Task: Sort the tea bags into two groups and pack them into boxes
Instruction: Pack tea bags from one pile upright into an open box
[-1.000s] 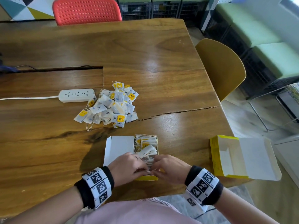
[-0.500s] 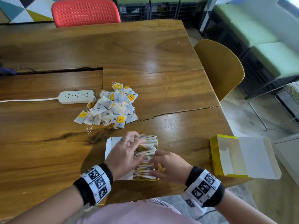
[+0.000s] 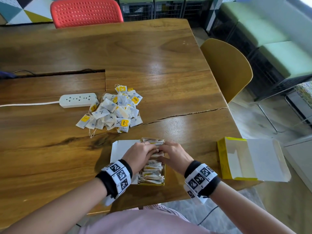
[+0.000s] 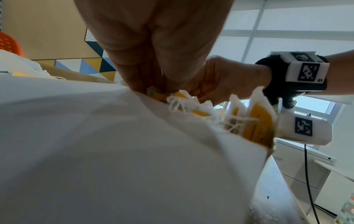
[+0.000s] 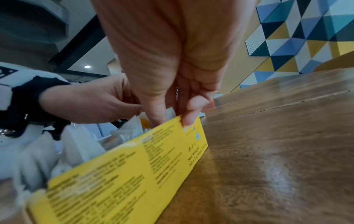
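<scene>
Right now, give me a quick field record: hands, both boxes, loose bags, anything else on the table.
left hand: in the near box, fingers among the packed bags
right hand: same box, fingers inside along its yellow wall
near box: open, lid flap lying left, a row of tea bags inside
far box: open, no bags visible inside, at the right table edge
loose pile: unsorted, some marked X
power strip: left of the pile

Both forearms reach up from the frame's lower edge, wrists banded. The left hand (image 3: 141, 153) and right hand (image 3: 174, 155) meet at lower centre, fingers (image 5: 188, 112) angled downward.
</scene>
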Tool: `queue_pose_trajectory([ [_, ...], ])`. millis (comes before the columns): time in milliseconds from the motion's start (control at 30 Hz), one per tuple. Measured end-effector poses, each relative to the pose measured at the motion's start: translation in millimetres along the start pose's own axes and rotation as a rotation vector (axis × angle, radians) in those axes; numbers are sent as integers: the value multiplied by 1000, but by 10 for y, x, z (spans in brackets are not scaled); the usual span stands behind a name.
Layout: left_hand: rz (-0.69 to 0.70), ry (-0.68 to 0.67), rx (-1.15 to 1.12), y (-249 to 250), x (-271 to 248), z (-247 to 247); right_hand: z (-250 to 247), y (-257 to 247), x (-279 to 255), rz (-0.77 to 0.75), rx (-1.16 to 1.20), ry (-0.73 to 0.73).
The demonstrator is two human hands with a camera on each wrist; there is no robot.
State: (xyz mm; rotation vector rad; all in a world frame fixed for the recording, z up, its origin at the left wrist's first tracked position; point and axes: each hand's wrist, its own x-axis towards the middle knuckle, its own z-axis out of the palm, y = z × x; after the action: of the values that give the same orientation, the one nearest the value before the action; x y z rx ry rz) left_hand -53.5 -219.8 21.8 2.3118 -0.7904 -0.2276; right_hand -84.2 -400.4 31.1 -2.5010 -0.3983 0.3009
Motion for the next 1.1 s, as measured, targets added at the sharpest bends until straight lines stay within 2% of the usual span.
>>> queue_pose_trajectory([
  [133,-95,-136,13,3,-10,-52,27,-2,2,143,100,65],
  [267,-52,-243,122,-54,26,-79,50,4,44,249,125,158],
  [367,13,-238,155,-106,78,-46,88,-1,71,243,74,168],
  [500,27,-271,248,-90,113,-31,85,22,46,121,-19,141],
  [533,51,-252,255,-68,108,-44,48,29,39,97,-13,115],
  [600,148,-131,294,-9,70,-98,-29,61,6,71,26,110],
  [667,183,5,310,47,-20,-157,-80,98,-55,59,115,234],
  [733,175,37,349,89,-154,-150,-74,159,-97,63,199,335],
  [800,238,-24,415,143,-298,-61,-45,220,-81,71,224,298],
  [900,373,-116,553,127,-456,192,5,281,37,97,210,144],
  [967,382,-131,609,55,-472,286,28,295,106,127,197,105],
  [1100,337,-200,653,-41,-360,247,51,323,140,153,207,131],
])
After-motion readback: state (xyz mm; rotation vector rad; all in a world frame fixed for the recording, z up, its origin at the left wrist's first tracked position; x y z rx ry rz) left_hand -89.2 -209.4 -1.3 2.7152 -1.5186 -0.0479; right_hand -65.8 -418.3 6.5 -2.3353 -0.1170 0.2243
